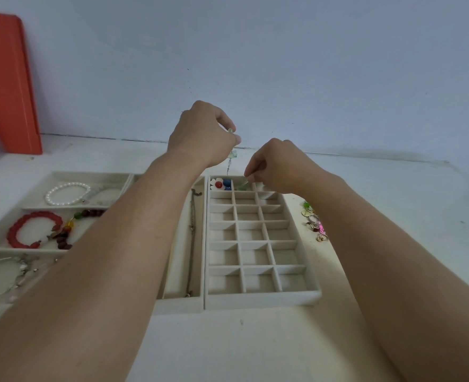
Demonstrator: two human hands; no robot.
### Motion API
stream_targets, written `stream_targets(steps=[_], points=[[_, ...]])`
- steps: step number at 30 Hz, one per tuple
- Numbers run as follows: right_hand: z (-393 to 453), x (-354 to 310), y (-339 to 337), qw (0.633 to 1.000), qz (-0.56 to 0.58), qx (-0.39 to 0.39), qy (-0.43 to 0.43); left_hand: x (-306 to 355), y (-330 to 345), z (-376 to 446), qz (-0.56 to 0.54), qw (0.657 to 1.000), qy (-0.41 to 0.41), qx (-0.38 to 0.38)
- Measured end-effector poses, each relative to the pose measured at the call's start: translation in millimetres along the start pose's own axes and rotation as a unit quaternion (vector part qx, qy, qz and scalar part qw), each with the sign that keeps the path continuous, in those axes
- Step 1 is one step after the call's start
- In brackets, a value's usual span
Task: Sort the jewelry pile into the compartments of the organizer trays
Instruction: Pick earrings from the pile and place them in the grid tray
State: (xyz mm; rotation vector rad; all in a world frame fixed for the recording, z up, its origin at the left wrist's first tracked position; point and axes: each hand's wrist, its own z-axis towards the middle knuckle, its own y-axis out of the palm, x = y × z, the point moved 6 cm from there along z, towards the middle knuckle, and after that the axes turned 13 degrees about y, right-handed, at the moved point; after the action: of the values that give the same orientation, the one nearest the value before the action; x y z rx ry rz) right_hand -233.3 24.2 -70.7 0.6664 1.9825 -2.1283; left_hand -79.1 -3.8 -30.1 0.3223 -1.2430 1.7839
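Observation:
Above the far end of the small-cell grid tray (260, 297), my left hand (200, 133) pinches a pale green dangling earring (232, 155) that hangs down from its fingers. My right hand (277, 165) pinches a thin piece, partly hidden, over the far middle cell, where a green bit (241, 186) lies. The far left cell holds a white flower piece with red and blue beads (222, 184). Remaining jewelry pile (314, 220) lies right of the grid tray.
The wide tray (4, 249) on the left holds a pearl bracelet (67, 193), a red bead bracelet (33, 229), a silver bangle (0, 279) and a long chain (192, 238). An orange board (6, 84) leans on the wall at far left.

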Motion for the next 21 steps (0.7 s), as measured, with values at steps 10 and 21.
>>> stream_targets(steps=[10, 21], points=[[3.1, -1.6, 9.4, 0.999, -0.042, 0.007, -0.014, -0.3, 1.8, 0.5, -0.001, 1.000, 0.002, -0.003], [-9.3, -7.0, -29.2, 1.000, 0.003, -0.020, -0.020, 1.7, 0.6, -0.1, -0.006, 1.000, 0.001, 0.002]])
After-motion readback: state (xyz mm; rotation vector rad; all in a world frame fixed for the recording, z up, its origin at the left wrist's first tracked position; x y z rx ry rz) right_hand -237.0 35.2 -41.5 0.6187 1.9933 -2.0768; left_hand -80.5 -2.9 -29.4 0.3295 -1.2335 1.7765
